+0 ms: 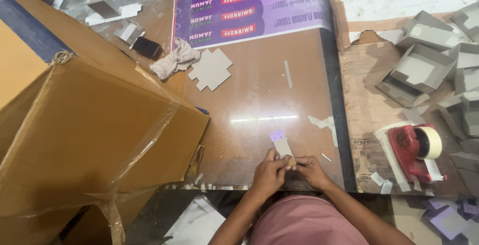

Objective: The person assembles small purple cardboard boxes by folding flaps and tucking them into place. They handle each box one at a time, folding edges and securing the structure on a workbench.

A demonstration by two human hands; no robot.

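A small grey cardboard strip is being pinched at its near end by both hands at the near edge of the brown tabletop. The left hand is being kept closed around the strip's near end, fingers curled, thumb pressing on top. The right hand is being held just beside it, touching it, fingertips also closed on the same end of the strip. The strip is lying flat on the tabletop, its far end pointing away from the person, with a pale purple patch at that end.

A large brown cardboard box wrapped in clear plastic film is standing to the left, near the hands. A flat cross-shaped cardboard blank is lying farther away, just beside a crumpled beige cloth. A dark phone is lying left of the cloth. A purple printed sheet is covering the far side of the tabletop. A red tape dispenser with a roll of masking tape is sitting to the right, well apart from the hands. A pile of folded grey cardboard trays is spread over the far right. Small tape scraps are lying between the hands and the dispenser.
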